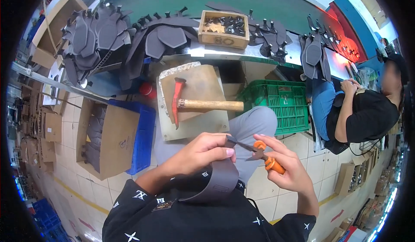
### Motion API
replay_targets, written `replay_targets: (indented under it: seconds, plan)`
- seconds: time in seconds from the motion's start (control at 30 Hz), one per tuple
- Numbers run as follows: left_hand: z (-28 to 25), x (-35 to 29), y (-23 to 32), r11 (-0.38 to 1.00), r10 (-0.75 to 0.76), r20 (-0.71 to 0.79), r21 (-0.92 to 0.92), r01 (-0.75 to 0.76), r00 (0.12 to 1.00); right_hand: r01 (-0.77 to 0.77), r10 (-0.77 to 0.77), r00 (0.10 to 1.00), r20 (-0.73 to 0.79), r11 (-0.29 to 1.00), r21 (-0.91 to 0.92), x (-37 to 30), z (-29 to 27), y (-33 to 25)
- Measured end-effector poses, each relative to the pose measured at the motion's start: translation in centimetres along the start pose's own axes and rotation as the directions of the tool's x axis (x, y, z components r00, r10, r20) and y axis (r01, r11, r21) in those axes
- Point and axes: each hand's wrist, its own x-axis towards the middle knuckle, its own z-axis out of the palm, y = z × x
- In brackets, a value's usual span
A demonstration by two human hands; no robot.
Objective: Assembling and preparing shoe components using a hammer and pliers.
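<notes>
Head view. The left hand is closed on a dark grey leather strip, its fingertips pinching the strip's upper end while the rest curves down toward the person's chest. The right hand is clamped on orange-handled scissors, whose blades point left and meet the strip's upper edge just beside the left fingertips. Both hands are raised above the lap, in front of the person's grey-trousered knee.

Beyond the hands, a red-headed hammer with a wooden handle lies flat on a pale work board. Farther off, the green-topped bench carries heaps of dark grey cut pieces and a small wooden box. A green plastic crate stands to the right of the board; a blue bin and an open carton stand to its left on the tiled floor. A seated co-worker in a black shirt is at the far right.
</notes>
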Motion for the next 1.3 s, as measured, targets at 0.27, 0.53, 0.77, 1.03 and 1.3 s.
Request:
replay_targets:
  seconds: [0.27, 0.53, 0.77, 1.03, 1.3]
  plan:
    - [-1.0, -1.1, 0.3, 0.999, 0.026, 0.055, 0.029, -0.028, 0.998, -0.121, 0.122, 0.992, 0.009, 0.989, -0.081, 2.1, 0.2, -2.3]
    - [-1.8, -1.8, -1.0, 0.996, 0.093, 0.033, -0.001, -0.093, 0.995, -0.129, 0.136, 0.988, 0.074, 0.987, -0.094, 4.4, 0.1, -3.6]
    - [-2.2, -2.3, 0.4, 0.997, 0.019, -0.029, 0.078, -0.017, 0.999, -0.198, 0.216, 0.962, 0.168, 0.973, -0.120, 4.9, -0.2, -4.1]
    - [-2.2, -2.5, -0.9, 0.994, 0.050, -0.103, 0.098, -0.040, 0.993, -0.271, 0.297, 0.937, 0.182, 0.950, -0.155, 5.9, -0.1, -5.0]
    - [-2.0, -2.1, -1.4, 0.979, 0.127, -0.139, 0.175, -0.102, 0.982, -0.337, 0.380, 0.898, 0.221, 0.918, -0.210, 6.1, -0.3, -5.1]
